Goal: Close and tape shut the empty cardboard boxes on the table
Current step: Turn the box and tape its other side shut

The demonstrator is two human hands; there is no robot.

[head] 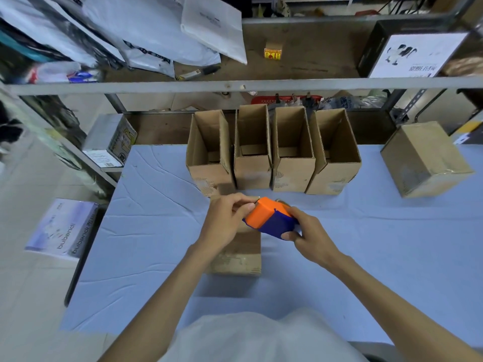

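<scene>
Orange-and-blue tape dispenser (269, 220) sits gripped in my right hand (311, 235). My left hand (224, 218) pinches at its orange nose, above the closed box (240, 253). Four open boxes (271, 152) wait at twelve o'clock. If the tape end slips, it could fold onto itself or land crooked.

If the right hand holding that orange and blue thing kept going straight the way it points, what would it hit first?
Probably the left hand, which pinches at the orange front of the tape dispenser that the right hand grips. Depth is hard to judge.
</scene>
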